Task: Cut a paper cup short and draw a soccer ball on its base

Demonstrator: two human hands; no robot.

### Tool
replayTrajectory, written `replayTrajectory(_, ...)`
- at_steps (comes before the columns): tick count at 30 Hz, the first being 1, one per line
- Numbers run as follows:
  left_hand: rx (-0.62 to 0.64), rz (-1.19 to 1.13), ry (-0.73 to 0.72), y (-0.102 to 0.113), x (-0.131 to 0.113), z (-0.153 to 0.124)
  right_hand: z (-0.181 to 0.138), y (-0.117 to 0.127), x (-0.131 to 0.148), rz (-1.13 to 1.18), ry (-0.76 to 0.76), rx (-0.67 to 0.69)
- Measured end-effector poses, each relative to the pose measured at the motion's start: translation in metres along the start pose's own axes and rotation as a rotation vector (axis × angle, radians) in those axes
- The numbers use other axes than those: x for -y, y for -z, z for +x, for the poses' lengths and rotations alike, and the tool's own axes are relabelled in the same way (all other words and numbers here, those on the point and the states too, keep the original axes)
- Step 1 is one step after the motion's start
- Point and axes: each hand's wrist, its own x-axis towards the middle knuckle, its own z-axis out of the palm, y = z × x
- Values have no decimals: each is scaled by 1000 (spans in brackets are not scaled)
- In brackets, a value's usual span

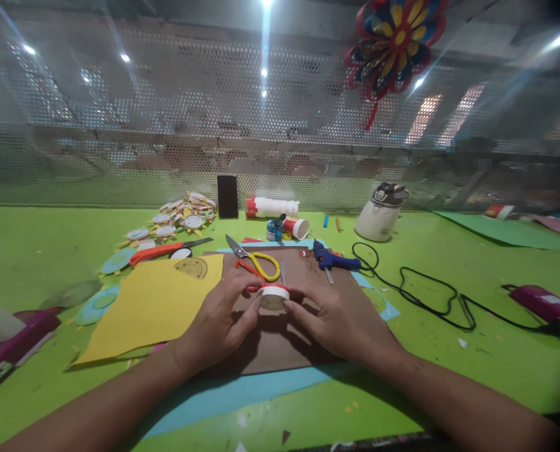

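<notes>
Between my left hand (pixel 223 307) and my right hand (pixel 324 317) is a short white paper-cup piece with a red rim (pixel 274 295). The fingers of both hands pinch its sides, just above a brown board (pixel 289 351). Behind my left fingers lies a pair of scissors (pixel 261 262) with yellow and red handles, blades pointing away. A blue glue gun (pixel 334 258) rests at the board's far right corner. Yellow paper (pixel 152 307) with a printed protractor shape is left of my left hand.
Far left are a pile of small paper clocks (pixel 193 221) and an orange cutter (pixel 167 250). Behind the board stand a phone (pixel 228 196), stacked cups (pixel 273 207) and a blue jar (pixel 274 230). A beige jug (pixel 380 213), black cable (pixel 430 301) and purple power strip (pixel 548 307) are right.
</notes>
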Motion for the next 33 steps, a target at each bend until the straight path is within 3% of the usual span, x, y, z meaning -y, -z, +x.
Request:
replayTrajectory(15, 181, -40, 85, 1, 0, 4, 9, 3, -1, 325, -367, 154)
replayTrajectory(33, 249, -20, 144, -3, 1, 4, 9, 2, -1, 521, -445, 147)
